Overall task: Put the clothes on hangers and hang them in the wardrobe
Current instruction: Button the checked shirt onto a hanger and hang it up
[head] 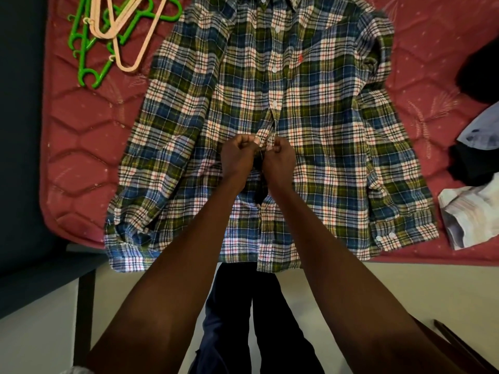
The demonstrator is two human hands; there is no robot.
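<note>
Both forearms reach out from the near edge of the bed, over dark trousered legs, and meet at the middle of a plaid button-up shirt [270, 125] spread front-up across the red quilted mattress [81, 136], collar toward the far edge and hem hanging just over the near one. Left hand [239, 155] and right hand [278, 157] are both curled tight, fingertips pinching the two edges of the shirt's front placket together at about mid-chest; whether a button is being fastened or undone there I cannot tell, since the fingers hide it. White buttons above that point look closed, and the placket below it gapes slightly, so my guess is that buttoning or unbuttoning is the step in hand, ahead of any hanger going in. No hanger is in the shirt yet. Green plastic hangers [86, 49] and peach plastic hangers [129, 36] lie tangled near the far left corner of the bed, well apart from the hands. Next comes finishing the placket, then reaching for one hanger and feeding it into the shoulders through the collar. Folded clothes [469, 211] wait along the right edge.
</note>
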